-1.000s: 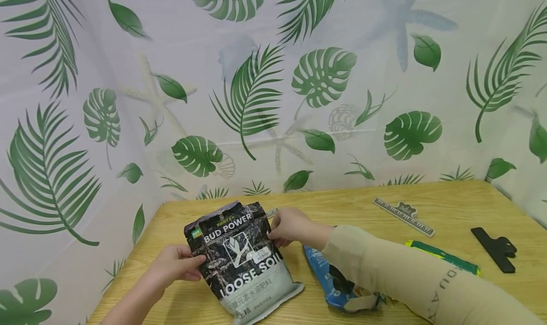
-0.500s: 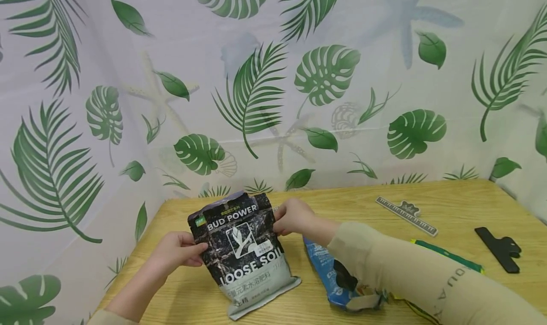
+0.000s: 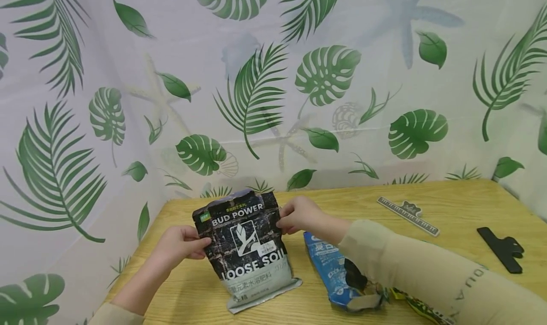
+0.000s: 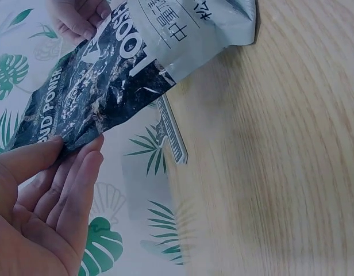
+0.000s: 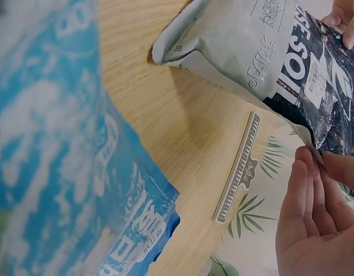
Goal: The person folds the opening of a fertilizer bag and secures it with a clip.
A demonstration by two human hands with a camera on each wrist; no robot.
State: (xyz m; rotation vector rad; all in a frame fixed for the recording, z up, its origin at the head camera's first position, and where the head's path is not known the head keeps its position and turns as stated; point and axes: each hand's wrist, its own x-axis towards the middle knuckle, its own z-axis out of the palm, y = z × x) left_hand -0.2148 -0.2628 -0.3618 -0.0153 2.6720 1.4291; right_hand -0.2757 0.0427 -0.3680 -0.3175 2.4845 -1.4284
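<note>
A black and pale-grey soil bag [image 3: 245,263] lettered "LOOSE SOIL" stands tilted back, its lower edge at the wooden table. My left hand [image 3: 179,246] pinches its left edge between thumb and fingers, and the left wrist view shows this hand [image 4: 45,213] with the fingers behind the bag. On the opposite edge, my right hand [image 3: 302,217] pinches the bag's side, thumb against fingertips in the right wrist view. The bag's top looks folded or creased. Behind the bag lies a piano-key patterned clip [image 5: 237,172], mostly hidden in the head view.
Right of the soil bag lies a blue bag [image 3: 331,268], partly under my right forearm. A green and yellow packet [image 3: 420,306] is mostly covered by the sleeve. Another piano-key clip [image 3: 408,216] and a black clip [image 3: 500,250] lie on the right of the table [image 3: 342,199].
Both hands have risen slightly with the soil bag, which now stands a little higher and more upright. Each hand keeps its hold on the same side.
</note>
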